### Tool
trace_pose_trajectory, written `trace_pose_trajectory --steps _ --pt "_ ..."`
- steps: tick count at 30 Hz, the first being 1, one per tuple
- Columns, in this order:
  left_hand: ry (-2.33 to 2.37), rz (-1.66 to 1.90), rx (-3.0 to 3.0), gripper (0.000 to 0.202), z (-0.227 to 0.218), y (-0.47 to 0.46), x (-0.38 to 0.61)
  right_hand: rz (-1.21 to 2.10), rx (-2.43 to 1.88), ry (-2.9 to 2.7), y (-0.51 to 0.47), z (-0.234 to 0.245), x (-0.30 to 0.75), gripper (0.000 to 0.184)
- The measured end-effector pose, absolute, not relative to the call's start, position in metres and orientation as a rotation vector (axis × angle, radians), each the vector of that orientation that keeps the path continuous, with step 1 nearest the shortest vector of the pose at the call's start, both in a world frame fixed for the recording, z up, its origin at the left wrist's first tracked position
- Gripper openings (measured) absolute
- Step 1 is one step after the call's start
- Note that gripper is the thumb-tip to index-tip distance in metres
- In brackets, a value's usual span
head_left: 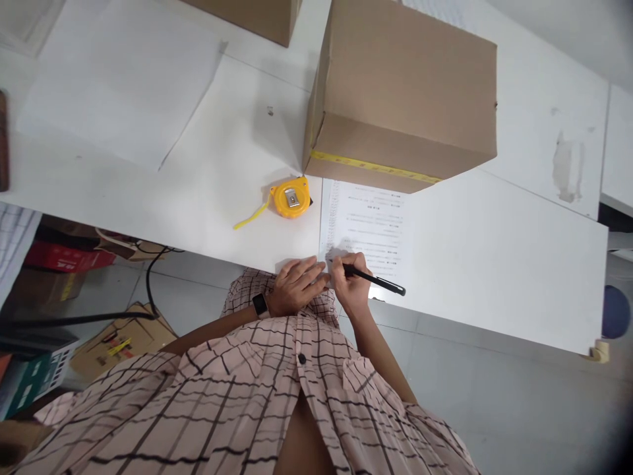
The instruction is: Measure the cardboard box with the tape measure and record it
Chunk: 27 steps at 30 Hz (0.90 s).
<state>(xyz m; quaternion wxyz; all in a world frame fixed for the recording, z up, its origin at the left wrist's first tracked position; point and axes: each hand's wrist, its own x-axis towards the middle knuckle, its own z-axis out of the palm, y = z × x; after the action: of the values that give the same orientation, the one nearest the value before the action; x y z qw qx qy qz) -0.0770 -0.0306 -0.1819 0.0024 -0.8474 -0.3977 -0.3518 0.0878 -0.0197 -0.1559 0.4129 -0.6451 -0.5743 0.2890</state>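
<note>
My right hand (351, 280) is closed around a black pen (376, 282), its tip pressed on the near corner of a printed sheet (368, 227) at the table's front edge. My left hand (297, 285), with a dark watch on the wrist, lies open with fingers stretched flat on the table edge, touching the sheet's left corner. A yellow tape measure (291, 198) lies just left of the sheet, and its yellow tape runs along the lower front edge of a brown cardboard box (405, 92).
The white table (494, 257) holds a large blank sheet (119, 86) at the far left and a second cardboard box (257, 16) at the back. Under the table lie flattened cartons (119, 340), a black cable and red packages. Grey floor tiles show on the right.
</note>
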Motion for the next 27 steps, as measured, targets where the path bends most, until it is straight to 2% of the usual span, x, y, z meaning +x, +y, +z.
trace_pose_trajectory --steps 4,12,27 --pt "-1.261 -1.109 -2.704 0.022 -0.1857 -0.0317 -0.0780 0.749 -1.620 -1.425 -0.0203 -0.1591 0.0883 0.022" --pt "-1.228 -1.106 -2.641 0.015 -0.1792 -0.0288 -0.0766 0.739 -1.631 -1.398 -0.0203 -0.1588 0.0875 0.024" --pt "-1.285 -1.046 -2.696 0.019 -0.1847 -0.0317 -0.0776 0.720 -1.642 -1.379 -0.0206 -0.1590 0.0873 0.023"
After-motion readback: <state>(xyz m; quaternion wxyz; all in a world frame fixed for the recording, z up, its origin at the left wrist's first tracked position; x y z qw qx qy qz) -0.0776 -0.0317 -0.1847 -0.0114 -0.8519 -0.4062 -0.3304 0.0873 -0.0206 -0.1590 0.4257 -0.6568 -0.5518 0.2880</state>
